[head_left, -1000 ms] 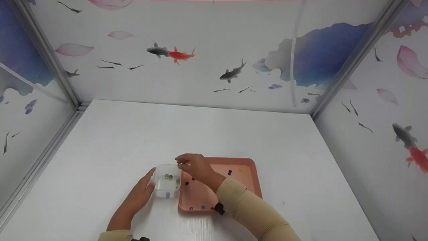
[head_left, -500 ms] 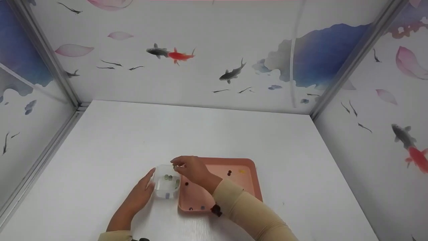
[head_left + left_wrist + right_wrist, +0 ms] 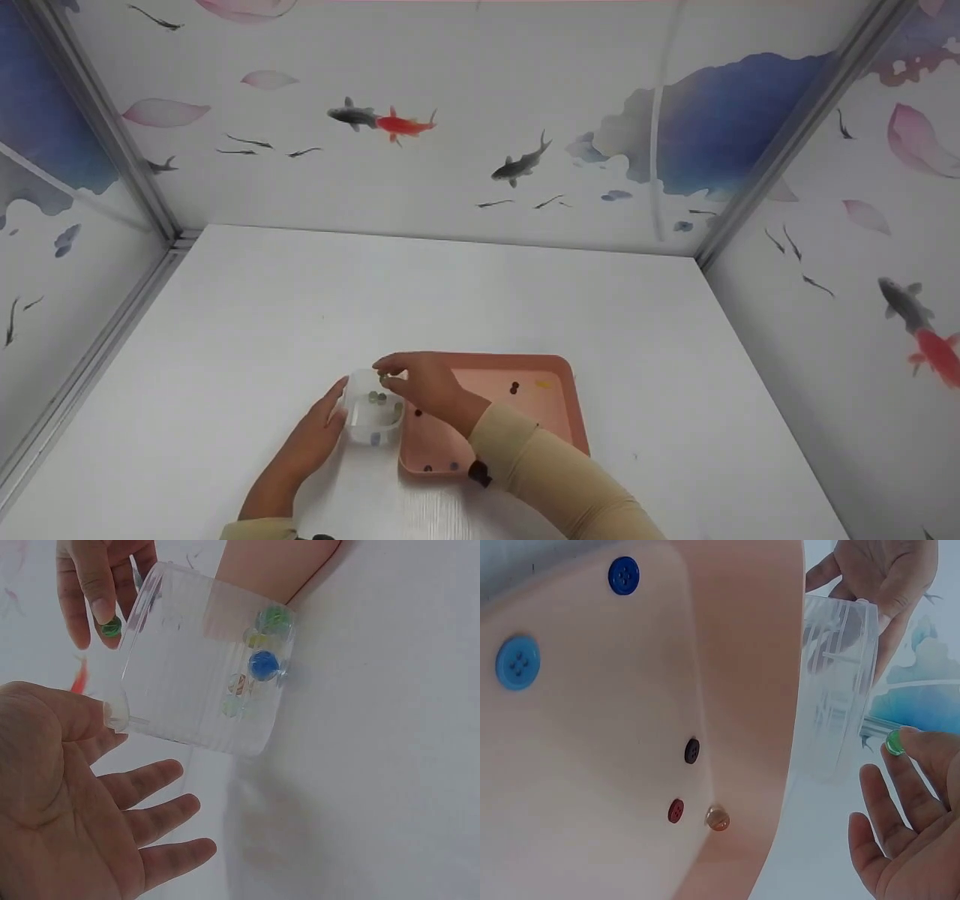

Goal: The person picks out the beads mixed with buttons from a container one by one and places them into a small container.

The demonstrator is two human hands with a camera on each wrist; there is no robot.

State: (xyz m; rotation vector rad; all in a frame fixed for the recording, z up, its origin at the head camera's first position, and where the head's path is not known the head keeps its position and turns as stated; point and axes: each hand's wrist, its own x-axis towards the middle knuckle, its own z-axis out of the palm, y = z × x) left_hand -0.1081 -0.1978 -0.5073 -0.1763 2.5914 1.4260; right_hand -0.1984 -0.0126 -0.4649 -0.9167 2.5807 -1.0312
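A clear plastic box [image 3: 365,409] stands beside the pink tray and holds several glass marbles, among them a blue marble [image 3: 263,665] and a green marble [image 3: 275,618]. My left hand [image 3: 315,431] rests against the box's left side; its thumb touches the rim and the other fingers are extended. Between thumb and index finger of my right hand [image 3: 427,379] is a small green marble [image 3: 895,742]. That hand is above the box's opening, by its far right corner, with the remaining fingers loosely bent.
The pink tray [image 3: 495,442] carries a light blue button [image 3: 517,662], a dark blue button [image 3: 623,576], a black button [image 3: 692,751], a red button [image 3: 676,811] and an orange-tinted marble [image 3: 718,818]. A yellow piece [image 3: 543,384] lies at its far right. Printed walls enclose the white table [image 3: 450,292].
My right hand has moved left from the tray's edge to over the box, carrying the green marble. The left hand and the box have stayed in place.
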